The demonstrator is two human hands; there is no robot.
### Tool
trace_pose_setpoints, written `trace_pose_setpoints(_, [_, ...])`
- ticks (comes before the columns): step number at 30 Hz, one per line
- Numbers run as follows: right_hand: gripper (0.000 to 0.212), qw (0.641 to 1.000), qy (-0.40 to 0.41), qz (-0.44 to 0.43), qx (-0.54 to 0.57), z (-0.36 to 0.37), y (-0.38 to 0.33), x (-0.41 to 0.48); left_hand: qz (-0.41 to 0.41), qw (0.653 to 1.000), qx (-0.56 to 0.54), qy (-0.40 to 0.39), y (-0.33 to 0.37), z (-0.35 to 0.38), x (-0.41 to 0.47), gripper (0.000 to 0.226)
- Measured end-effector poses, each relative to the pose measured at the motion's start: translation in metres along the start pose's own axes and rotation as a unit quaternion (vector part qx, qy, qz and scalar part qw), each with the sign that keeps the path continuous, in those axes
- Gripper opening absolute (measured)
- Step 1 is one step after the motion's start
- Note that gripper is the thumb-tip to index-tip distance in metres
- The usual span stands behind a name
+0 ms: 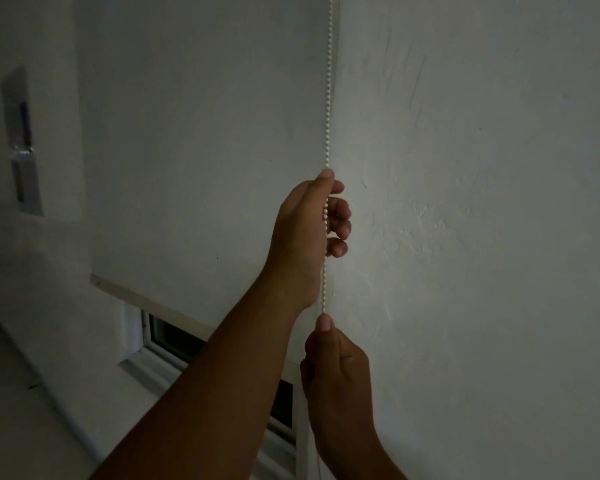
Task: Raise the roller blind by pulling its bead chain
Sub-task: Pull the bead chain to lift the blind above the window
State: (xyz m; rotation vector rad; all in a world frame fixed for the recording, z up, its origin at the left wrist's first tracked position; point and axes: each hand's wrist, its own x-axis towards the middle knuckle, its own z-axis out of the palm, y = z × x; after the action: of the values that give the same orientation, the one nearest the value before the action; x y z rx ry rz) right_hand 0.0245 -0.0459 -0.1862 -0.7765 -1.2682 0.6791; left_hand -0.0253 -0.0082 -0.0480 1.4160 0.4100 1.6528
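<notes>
We work at the right edge of the roller blind (194, 150), where its bead chain (329, 98) hangs vertically between the blind fabric and the rough plastered wall (482, 202). The chain runs from the top of the view down through both hands.

Our left hand (305, 230) is the upper one. Its thumb and forefinger pinch the chain at the top of the fist, while the other fingers (340, 211) curl loosely around the strand below the pinch. Our right hand (340, 372) is the lower one; it is closed on the chain with the thumb tip pressed at the top of the grip. Between the two hands the chain is straight and looks taut.

The blind's bottom rail (146, 299) sits low, with only a narrow strip of the window frame (160, 344) exposed beneath it. We judge the raise to be at an early stage.

Handling notes, as judgement:
- The chain is light and fully flexible; it carries load only in tension, so we pull straight down along its line.
- The small smooth beads can slip through a loose grip. A pinch that seats between two beads holds best.
- We take hold high, pull down, then alternate hands.
- A sideways or jerking pull could strain the chain or unseat it at the roller, which is out of view.
</notes>
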Motion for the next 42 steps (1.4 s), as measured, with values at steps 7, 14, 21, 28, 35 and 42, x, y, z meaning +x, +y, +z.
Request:
trace_pose_setpoints(7, [0.044,0.999,-0.021,0.028,0.028,-0.003,0.002,-0.004,0.020,0.997,-0.076,0.026,-0.002,0.004,0.000,0.031])
trace_pose_setpoints(14, [0.047,0.998,-0.008,0.062,0.006,-0.008,0.016,-0.003,0.032,0.990,-0.082,0.109,-0.016,-0.003,-0.010,0.036])
trace_pose_setpoints(21, [0.039,0.990,-0.035,0.119,-0.063,-0.025,0.010,0.010,0.062,0.987,-0.021,0.148,-0.028,-0.014,-0.021,0.037])
trace_pose_setpoints(28, [0.037,0.995,-0.009,0.097,-0.038,-0.032,-0.038,0.049,0.061,0.988,0.007,0.145,-0.045,-0.018,-0.038,0.036])
trace_pose_setpoints(35, [0.032,0.997,-0.020,0.070,0.019,-0.022,-0.077,0.082,0.009,0.988,0.029,0.149,-0.071,-0.018,-0.071,0.035])
trace_pose_setpoints(42, [0.036,0.988,-0.095,0.080,0.093,-0.006,-0.091,0.100,-0.059,0.981,0.018,0.181,-0.096,-0.019,-0.097,0.028])
